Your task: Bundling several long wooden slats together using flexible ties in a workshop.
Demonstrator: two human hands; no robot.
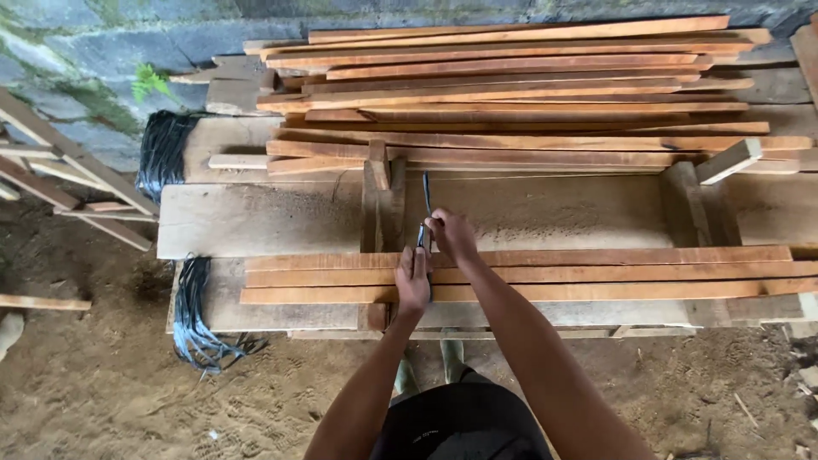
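Observation:
Three long reddish wooden slats point(596, 273) lie side by side along the near edge of a rough plank workbench point(256, 221). My left hand point(413, 279) presses flat on the slats, holding down a thin dark blue straightedge point(426, 196) that runs across them toward the back. My right hand point(450, 233) is closed on a small dark marking tool, its tip against the straightedge just above the farthest slat. The tool itself is mostly hidden by my fingers.
A big stack of similar slats point(511, 85) covers the back of the bench. Upright wooden blocks point(379, 196) point(686, 204) stand on the bench. Black strap bundles point(162, 149) point(196, 324) hang at the left. Loose boards point(60, 170) lean at far left; dirt floor below.

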